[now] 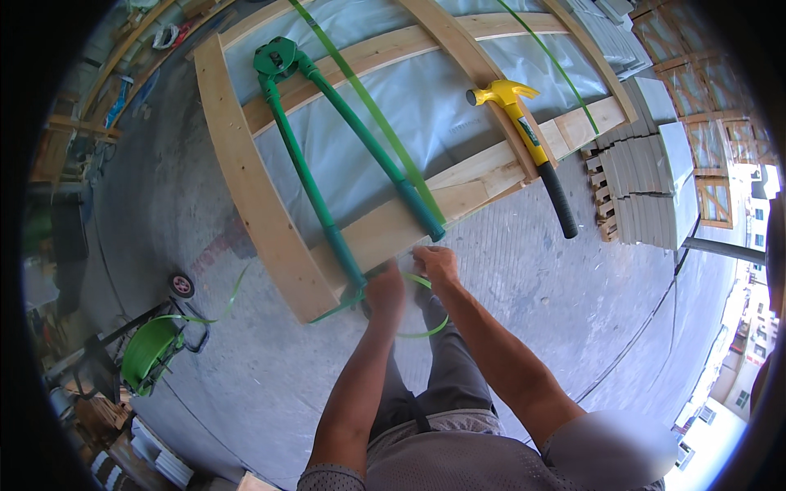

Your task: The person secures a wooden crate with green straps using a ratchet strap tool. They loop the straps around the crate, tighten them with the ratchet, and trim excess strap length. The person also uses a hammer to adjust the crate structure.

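Bent over the near edge of a wooden crate (260,209), I have both hands close together at its front board. My left hand (385,291) is closed by the end of a bolt cutter handle, on a green strapping band (427,333) that loops between my forearms. Just to the right, my right hand (436,263) pinches the band, its fingertips partly hidden. The green bolt cutter (370,146) lies on the crate with spread handles pointing at me. A yellow claw hammer (530,141) with a black grip rests on the slats, its handle overhanging the edge.
Clear plastic film covers the crate's contents, and another green strap (550,59) crosses its right part. A reel of green strapping (151,353) stands on a wheeled cart at left. Stacked grey slabs (643,184) sit on a pallet at right. Concrete floor (524,286) surrounds me.
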Available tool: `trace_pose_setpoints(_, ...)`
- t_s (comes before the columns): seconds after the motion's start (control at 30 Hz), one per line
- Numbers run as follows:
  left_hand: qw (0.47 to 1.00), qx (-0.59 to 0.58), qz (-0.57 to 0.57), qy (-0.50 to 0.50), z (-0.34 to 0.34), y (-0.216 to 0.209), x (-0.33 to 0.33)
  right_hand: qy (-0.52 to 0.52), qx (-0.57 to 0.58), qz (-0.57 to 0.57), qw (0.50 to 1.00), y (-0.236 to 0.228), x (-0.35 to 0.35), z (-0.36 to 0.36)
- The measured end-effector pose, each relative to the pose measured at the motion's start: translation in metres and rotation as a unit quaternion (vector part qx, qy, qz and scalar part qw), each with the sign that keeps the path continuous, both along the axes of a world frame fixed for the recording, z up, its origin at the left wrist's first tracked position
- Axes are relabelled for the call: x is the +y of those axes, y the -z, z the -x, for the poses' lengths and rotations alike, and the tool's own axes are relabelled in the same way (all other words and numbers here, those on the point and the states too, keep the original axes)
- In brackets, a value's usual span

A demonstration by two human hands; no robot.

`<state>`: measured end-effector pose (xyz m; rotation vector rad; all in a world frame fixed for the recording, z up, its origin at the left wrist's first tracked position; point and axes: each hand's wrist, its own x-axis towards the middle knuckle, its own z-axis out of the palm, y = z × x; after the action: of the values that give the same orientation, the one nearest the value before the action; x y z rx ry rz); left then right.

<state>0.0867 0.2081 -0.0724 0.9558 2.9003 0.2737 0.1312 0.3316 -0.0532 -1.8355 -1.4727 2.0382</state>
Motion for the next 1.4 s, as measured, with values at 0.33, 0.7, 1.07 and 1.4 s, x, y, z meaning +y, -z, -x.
trace_pose_setpoints(0.33,0.994,-0.103,-0.019,-0.023,0.008,-0.022,0.004,-0.028,0.063,0.075,0.995,0.013,-0.009,-0.003)
trace_pose_setpoints(0.7,0.988,-0.153,-0.009,0.0,0.01,-0.017,-0.001,-0.119,0.111,0.052,0.985,0.006,-0.004,-0.013)
trace_pose_setpoints(1.07,0.952,-0.138,-0.267,0.053,-0.003,-0.159,-0.045,-0.147,-0.041,-0.19,0.97,-0.032,0.005,-0.103)
trace_pose_setpoints(1.4,0.977,0.066,-0.045,-0.2,0.109,-0.157,-0.035,-0.282,0.23,-0.209,0.908,-0.11,0.047,-0.047)
